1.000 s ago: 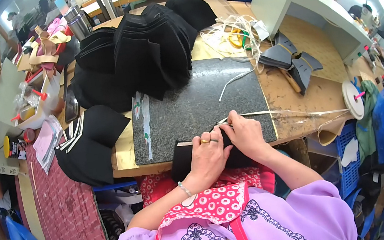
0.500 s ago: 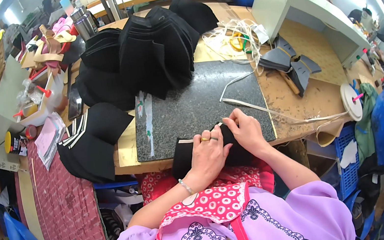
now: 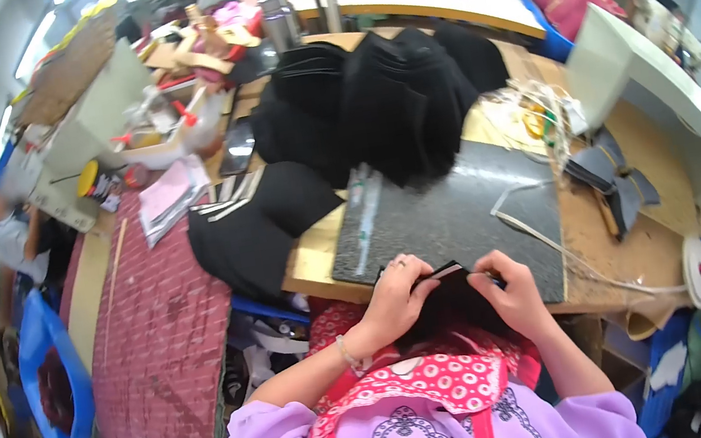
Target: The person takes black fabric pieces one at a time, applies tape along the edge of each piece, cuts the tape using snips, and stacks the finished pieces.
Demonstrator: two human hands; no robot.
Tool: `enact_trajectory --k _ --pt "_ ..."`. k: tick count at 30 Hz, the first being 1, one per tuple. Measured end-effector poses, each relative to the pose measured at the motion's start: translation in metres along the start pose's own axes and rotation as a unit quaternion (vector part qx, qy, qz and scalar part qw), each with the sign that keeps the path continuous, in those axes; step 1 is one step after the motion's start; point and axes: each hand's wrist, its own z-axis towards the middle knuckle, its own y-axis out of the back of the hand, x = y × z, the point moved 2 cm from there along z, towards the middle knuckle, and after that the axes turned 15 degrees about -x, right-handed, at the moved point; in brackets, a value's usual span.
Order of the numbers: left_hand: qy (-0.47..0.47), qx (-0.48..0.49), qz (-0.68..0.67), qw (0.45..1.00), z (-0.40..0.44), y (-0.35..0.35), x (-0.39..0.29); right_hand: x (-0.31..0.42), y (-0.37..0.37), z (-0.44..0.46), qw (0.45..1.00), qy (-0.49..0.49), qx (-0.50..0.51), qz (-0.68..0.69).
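My left hand [image 3: 400, 298] grips the left part of a black fabric piece [image 3: 453, 299] at the table's front edge, close to my lap. The piece's right edge is pinched in my right hand [image 3: 510, 287]. A short white strip shows on its upper edge between my hands. Just beyond lies the dark stone slab [image 3: 451, 226], with a loose white tape [image 3: 554, 245] running across it to a white spool [image 3: 697, 270] at the right. Left of the slab, black pieces with white strips [image 3: 265, 223] lie in a pile.
Stacked black pieces [image 3: 406, 102] stand behind the slab. Tangled white cord [image 3: 539, 114] and grey pieces [image 3: 616, 179] lie to the right, beside a pale shelf [image 3: 645, 66]. A phone [image 3: 237, 145] and a white box [image 3: 175, 136] are at the left. Another person [image 3: 13, 235] is at far left.
The view has swung left, shifting the scene rightward. My hands have moved apart on the black piece and lifted its upper edge. My right hand has let go of the white tape.
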Motion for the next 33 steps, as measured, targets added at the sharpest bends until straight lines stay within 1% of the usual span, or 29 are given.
enact_trajectory --k 1,2,4,6,8,10,12,13,14,15,16,17,18,19,20,21,22,25,26,28,30,31,32,33 --pt "0.016 -0.025 -0.013 0.999 0.001 0.014 -0.002 0.006 0.001 0.002 1.000 0.001 -0.004 0.011" --pt "0.015 -0.034 -0.001 0.999 0.005 0.030 -0.005 0.014 0.005 0.002 0.990 -0.136 0.018 0.015" --pt "0.031 -0.095 0.039 0.994 0.023 0.073 -0.011 0.000 0.005 0.009 0.999 0.002 -0.033 0.000" --pt "0.071 -0.097 0.110 0.987 0.053 0.124 0.000 -0.002 0.005 0.010 0.999 -0.001 -0.042 -0.015" --pt "0.091 -0.147 0.198 0.965 0.080 0.166 0.035 -0.009 0.004 0.009 0.997 0.012 -0.070 -0.018" --pt "0.056 -0.200 0.359 0.910 0.098 0.195 0.086 -0.005 0.004 0.011 0.998 0.003 -0.069 -0.010" --pt "0.015 -0.215 0.416 0.884 0.103 0.207 0.129 0.008 0.007 0.012 0.997 -0.008 -0.076 -0.002" --pt "0.024 -0.189 0.430 0.882 0.103 0.208 0.137 0.025 0.013 0.013 0.992 -0.048 -0.060 0.095" --pt "0.015 -0.183 0.426 0.886 0.102 0.208 0.144 0.044 0.020 0.013 0.976 -0.086 -0.047 0.192" --pt "-0.017 -0.201 0.464 0.863 0.101 0.205 0.134 0.071 0.028 0.012 0.971 -0.058 -0.015 0.233" --pt "-0.049 -0.216 0.500 0.837 0.100 0.200 0.126 0.098 0.034 0.009 0.962 0.011 0.019 0.272" --pt "-0.067 -0.218 0.506 0.832 0.100 0.198 0.123 0.122 0.038 0.006 0.947 0.079 0.051 0.308" --pt "-0.098 -0.228 0.497 0.831 0.102 0.190 0.112 0.141 0.043 0.008 0.919 0.209 0.097 0.321" --pt "-0.118 -0.221 0.477 0.842 0.105 0.179 0.097 0.160 0.047 0.012 0.877 0.261 0.176 0.363" --pt "-0.137 -0.217 0.458 0.851 0.108 0.169 0.082 0.175 0.055 0.012 0.823 0.314 0.256 0.399" --pt "-0.150 -0.197 0.435 0.865 0.111 0.159 0.073 0.183 0.068 0.005 0.828 0.315 0.239 0.398" --pt "-0.168 -0.183 0.419 0.873 0.113 0.147 0.063 0.193 0.079 -0.001 0.819 0.279 0.256 0.431" --pt "-0.188 -0.139 0.337 0.912 0.122 0.110 0.041 0.209 0.099 -0.011 0.765 0.173 0.326 0.528" --pt "-0.200 -0.130 0.308 0.921 0.126 0.099 0.040 0.207 0.102 -0.012 0.761 0.177 0.330 0.529" --pt "-0.231 -0.117 0.274 0.926 0.135 0.075 0.032 0.199 0.112 -0.017 0.728 0.258 0.316 0.551" --pt "-0.213 -0.121 0.232 0.941 0.145 0.049 0.029 0.191 0.123 -0.024 0.691 0.334 0.301 0.567" --pt "-0.181 -0.119 0.222 0.951 0.149 0.038 0.032 0.187 0.126 -0.026 0.688 0.340 0.307 0.563" --pt "-0.149 -0.116 0.208 0.960 0.154 0.024 0.035 0.182 0.130 -0.030 0.681 0.338 0.342 0.552" --pt "-0.096 -0.115 0.224 0.963 0.159 0.011 0.037 0.177 0.134 -0.033 0.676 0.336 0.376 0.537"
